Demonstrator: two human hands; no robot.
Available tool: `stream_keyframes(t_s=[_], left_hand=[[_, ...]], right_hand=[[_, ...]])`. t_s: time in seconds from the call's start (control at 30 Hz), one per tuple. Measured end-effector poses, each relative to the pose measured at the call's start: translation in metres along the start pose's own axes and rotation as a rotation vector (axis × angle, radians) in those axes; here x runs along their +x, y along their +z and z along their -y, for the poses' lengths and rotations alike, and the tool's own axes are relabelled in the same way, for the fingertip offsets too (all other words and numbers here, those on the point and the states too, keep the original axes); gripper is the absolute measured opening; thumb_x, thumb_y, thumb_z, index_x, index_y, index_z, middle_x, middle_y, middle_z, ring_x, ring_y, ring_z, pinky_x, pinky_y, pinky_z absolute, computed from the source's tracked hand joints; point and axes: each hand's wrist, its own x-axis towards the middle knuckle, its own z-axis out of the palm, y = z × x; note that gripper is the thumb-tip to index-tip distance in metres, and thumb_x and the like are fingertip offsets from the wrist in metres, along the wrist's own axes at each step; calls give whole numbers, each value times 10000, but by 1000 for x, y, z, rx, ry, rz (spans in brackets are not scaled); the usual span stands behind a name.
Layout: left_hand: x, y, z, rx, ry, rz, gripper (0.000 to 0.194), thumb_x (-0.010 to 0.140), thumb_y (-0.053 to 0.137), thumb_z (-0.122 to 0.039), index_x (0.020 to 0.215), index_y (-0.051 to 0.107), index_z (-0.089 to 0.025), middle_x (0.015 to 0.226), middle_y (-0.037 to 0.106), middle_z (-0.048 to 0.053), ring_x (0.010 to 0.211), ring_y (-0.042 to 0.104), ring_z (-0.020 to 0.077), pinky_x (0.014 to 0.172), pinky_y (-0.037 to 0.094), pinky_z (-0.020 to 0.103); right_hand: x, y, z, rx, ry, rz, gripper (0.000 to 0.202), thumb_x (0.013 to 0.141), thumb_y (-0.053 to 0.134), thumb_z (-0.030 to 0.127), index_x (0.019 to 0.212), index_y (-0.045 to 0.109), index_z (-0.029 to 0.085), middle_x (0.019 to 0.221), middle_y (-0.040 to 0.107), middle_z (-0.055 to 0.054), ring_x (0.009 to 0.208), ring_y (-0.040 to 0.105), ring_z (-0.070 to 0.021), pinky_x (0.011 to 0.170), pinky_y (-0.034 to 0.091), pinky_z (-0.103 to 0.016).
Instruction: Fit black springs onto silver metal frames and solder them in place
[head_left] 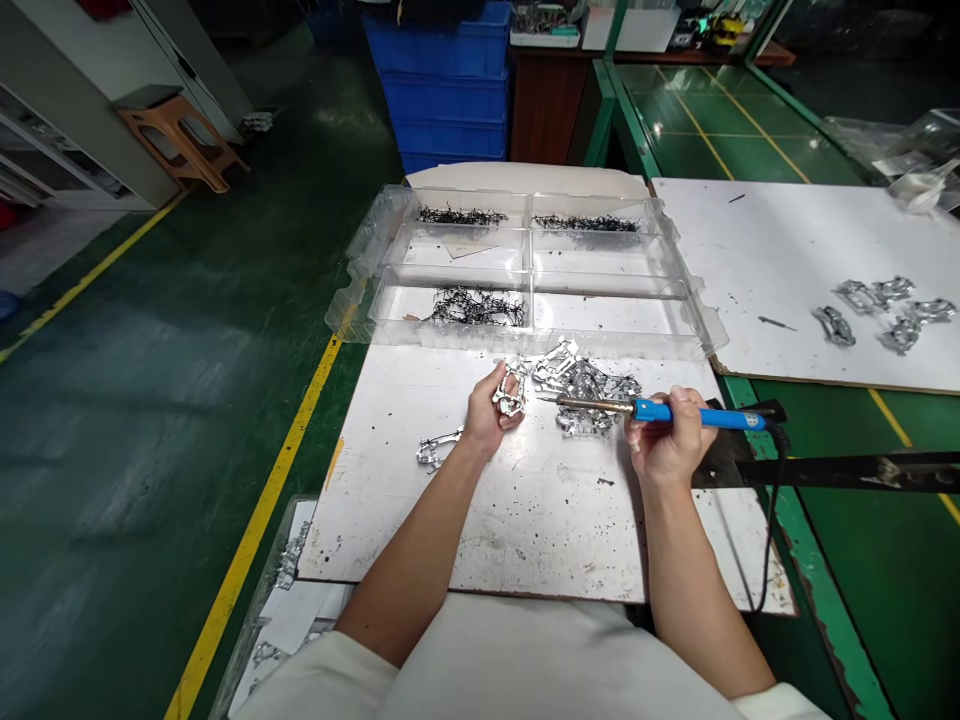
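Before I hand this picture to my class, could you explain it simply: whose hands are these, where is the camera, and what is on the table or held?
There is no machine here: a person works with two bare hands, seen from a camera worn on their head, looking forward and down. The left hand holds a small silvery part. The right hand holds a blue-handled tool that looks like a soldering iron, its tip pointing toward that part. On the white board lies a pile of similar parts. Beyond it sits a clear divided tray, with thin black pieces in three compartments.
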Motion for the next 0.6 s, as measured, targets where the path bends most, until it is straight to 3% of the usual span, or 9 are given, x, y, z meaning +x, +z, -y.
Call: stream_keyframes(t_s=[0.23, 0.6], left_hand=[[1, 2, 8, 19, 154, -91, 443, 853, 653, -534, 665, 467, -179, 512, 387, -74, 307, 302, 46, 319, 198, 201], [1, 6, 9, 3, 163, -153, 447, 842, 668, -518, 650, 454, -176, 524, 384, -71, 304, 291, 40, 328, 192, 202]], right_hand=[[-6, 4, -7, -38, -51, 14, 307, 850, 697, 328, 630, 509, 225, 488, 579, 46, 275, 460, -138, 227, 304, -259], [-9, 4, -10, -54, -45, 35, 314, 854, 721, 345, 651, 520, 213, 537, 603, 47, 312, 498, -130, 257, 343, -251]])
